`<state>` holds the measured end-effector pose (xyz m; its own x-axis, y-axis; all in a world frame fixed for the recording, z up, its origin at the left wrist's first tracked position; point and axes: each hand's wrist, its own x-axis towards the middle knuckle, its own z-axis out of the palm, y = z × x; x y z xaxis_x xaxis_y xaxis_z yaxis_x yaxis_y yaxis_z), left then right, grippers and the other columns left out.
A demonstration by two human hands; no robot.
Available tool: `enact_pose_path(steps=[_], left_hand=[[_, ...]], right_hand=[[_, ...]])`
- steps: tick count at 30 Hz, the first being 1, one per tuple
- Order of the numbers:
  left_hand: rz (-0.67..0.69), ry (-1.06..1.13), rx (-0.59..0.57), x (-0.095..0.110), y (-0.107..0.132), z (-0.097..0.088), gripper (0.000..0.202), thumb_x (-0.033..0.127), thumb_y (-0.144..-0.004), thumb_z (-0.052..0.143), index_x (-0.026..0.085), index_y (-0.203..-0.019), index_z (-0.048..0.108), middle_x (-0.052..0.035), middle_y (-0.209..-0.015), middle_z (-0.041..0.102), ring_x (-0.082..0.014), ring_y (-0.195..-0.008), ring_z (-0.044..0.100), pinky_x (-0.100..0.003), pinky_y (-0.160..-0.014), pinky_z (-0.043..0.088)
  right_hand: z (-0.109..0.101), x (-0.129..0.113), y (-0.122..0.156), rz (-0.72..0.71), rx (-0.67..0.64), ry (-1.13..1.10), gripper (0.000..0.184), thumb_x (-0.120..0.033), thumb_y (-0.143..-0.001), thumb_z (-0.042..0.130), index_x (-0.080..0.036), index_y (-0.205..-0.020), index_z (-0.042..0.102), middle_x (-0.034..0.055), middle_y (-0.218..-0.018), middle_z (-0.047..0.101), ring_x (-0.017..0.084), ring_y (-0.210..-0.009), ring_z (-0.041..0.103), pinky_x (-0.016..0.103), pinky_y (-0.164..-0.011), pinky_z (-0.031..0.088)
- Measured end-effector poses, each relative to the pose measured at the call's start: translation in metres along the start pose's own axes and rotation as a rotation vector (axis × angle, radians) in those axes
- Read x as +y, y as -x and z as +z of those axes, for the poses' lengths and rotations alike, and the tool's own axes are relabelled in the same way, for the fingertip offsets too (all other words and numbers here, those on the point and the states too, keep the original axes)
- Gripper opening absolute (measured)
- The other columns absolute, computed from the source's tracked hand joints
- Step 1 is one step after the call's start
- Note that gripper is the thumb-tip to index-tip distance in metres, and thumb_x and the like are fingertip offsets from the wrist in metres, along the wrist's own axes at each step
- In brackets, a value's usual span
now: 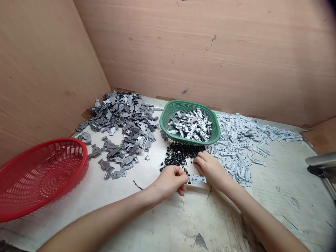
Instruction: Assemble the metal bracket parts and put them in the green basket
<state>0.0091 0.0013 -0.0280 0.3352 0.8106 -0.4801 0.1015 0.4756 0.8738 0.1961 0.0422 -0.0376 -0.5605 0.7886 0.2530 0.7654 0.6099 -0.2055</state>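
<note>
My left hand [173, 179] is closed in a pinch, its fingertips at the left end of a small flat metal piece [197, 179]. Whether the pinch holds that piece or something smaller is hidden. My right hand [211, 168] has curled fingers pressed together at the right edge of a pile of small black parts with pins [177, 155]. What its fingertips hold, if anything, is too small to make out. Just behind the black parts stands a green plastic basket [189, 141] with many silvery metal pieces [193, 124] in it.
Dark grey metal plates [126, 115] are heaped at the back left. Light silvery metal strips [236, 136] spread to the right of the green basket. A red plastic basket [85, 157] stands at the left. Cardboard walls [199, 52] enclose the back and sides. A metal object [321, 160] juts in at the right.
</note>
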Motion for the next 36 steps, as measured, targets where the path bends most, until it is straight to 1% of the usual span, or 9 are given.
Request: enact_pose_path(steps=[3,6,11,14,16,22,25,33,36], left_hand=[[0.010,-0.002,-0.006,-0.002,-0.001,-0.001,0.006,0.019,-0.065,0.051,0.017,-0.060,0.049,0.0031,-0.047,0.056,-0.0082,-0.039,0.051,-0.019,-0.043,0.042],[0.010,-0.009,-0.018,-0.003,-0.001,0.000,0.006,0.019,-0.066,0.051,0.017,-0.061,0.049,0.0026,-0.049,0.056,-0.0083,-0.040,0.051,-0.019,-0.044,0.042],[-0.007,-0.053,-0.026,0.002,0.002,0.001,0.007,0.020,-0.065,0.052,0.017,-0.061,0.049,0.0026,-0.050,0.055,-0.0091,-0.042,0.052,-0.020,-0.045,0.043],[0.012,-0.057,-0.043,0.003,0.003,0.000,0.008,0.021,-0.067,0.051,0.017,-0.061,0.047,0.0027,-0.051,0.054,-0.0093,-0.044,0.053,-0.021,-0.046,0.044],[0.020,-0.053,-0.043,0.002,0.003,0.000,0.009,0.021,-0.068,0.051,0.017,-0.061,0.047,0.0030,-0.051,0.054,-0.0095,-0.045,0.053,-0.021,-0.046,0.045],[0.019,-0.058,-0.043,0.001,0.003,0.002,0.006,0.020,-0.067,0.051,0.017,-0.062,0.049,0.0030,-0.052,0.054,-0.0093,-0.044,0.052,-0.021,-0.046,0.044],[0.013,-0.050,-0.045,0.001,0.003,0.002,0.006,0.020,-0.067,0.051,0.017,-0.062,0.049,0.0031,-0.050,0.054,-0.0090,-0.043,0.052,-0.021,-0.046,0.043],[0.010,-0.031,-0.040,0.001,0.003,0.001,0.008,0.021,-0.068,0.051,0.017,-0.062,0.048,0.0030,-0.051,0.054,-0.0090,-0.044,0.052,-0.020,-0.046,0.043],[0.026,-0.026,-0.043,0.000,0.002,0.001,0.009,0.021,-0.068,0.052,0.017,-0.061,0.047,0.0029,-0.051,0.054,-0.0090,-0.045,0.052,-0.020,-0.046,0.043]], right_hand=[[0.000,-0.002,0.003,0.051,0.002,-0.018,0.026,-0.007,-0.082,0.039,-0.019,-0.061,0.046,0.0054,-0.067,0.049,0.019,-0.065,0.043,0.030,-0.056,0.032],[-0.007,-0.005,0.019,0.174,0.016,-0.082,0.018,-0.012,-0.084,0.041,-0.020,-0.068,0.046,0.0029,-0.066,0.050,0.016,-0.061,0.045,0.027,-0.053,0.035],[-0.028,-0.011,0.049,0.601,0.072,-0.767,0.017,-0.036,-0.087,0.050,-0.019,-0.083,0.052,0.0001,-0.066,0.052,0.013,-0.057,0.048,0.025,-0.052,0.040],[-0.036,-0.019,0.060,0.690,0.025,-1.123,0.024,-0.040,-0.082,0.060,-0.016,-0.083,0.058,0.0028,-0.070,0.056,0.014,-0.062,0.052,0.026,-0.056,0.045],[-0.037,-0.025,0.066,0.700,0.014,-1.195,0.024,-0.038,-0.079,0.064,-0.016,-0.087,0.060,0.0047,-0.076,0.060,0.015,-0.065,0.056,0.029,-0.060,0.048],[-0.028,-0.039,0.070,0.446,0.188,-0.740,0.010,-0.029,-0.085,0.057,-0.022,-0.087,0.064,0.0053,-0.083,0.057,0.018,-0.075,0.054,0.030,-0.065,0.044],[-0.022,-0.042,0.069,0.356,0.184,-0.603,0.010,-0.026,-0.086,0.055,-0.023,-0.086,0.064,0.0048,-0.083,0.051,0.018,-0.075,0.050,0.029,-0.062,0.041],[-0.029,-0.033,0.067,0.395,0.131,-0.606,0.015,-0.032,-0.088,0.052,-0.023,-0.097,0.059,0.0040,-0.083,0.050,0.016,-0.069,0.049,0.028,-0.061,0.043],[-0.034,-0.011,0.053,0.459,0.060,-0.373,0.019,-0.034,-0.089,0.048,-0.020,-0.095,0.059,0.0051,-0.082,0.053,0.016,-0.065,0.052,0.028,-0.058,0.042]])
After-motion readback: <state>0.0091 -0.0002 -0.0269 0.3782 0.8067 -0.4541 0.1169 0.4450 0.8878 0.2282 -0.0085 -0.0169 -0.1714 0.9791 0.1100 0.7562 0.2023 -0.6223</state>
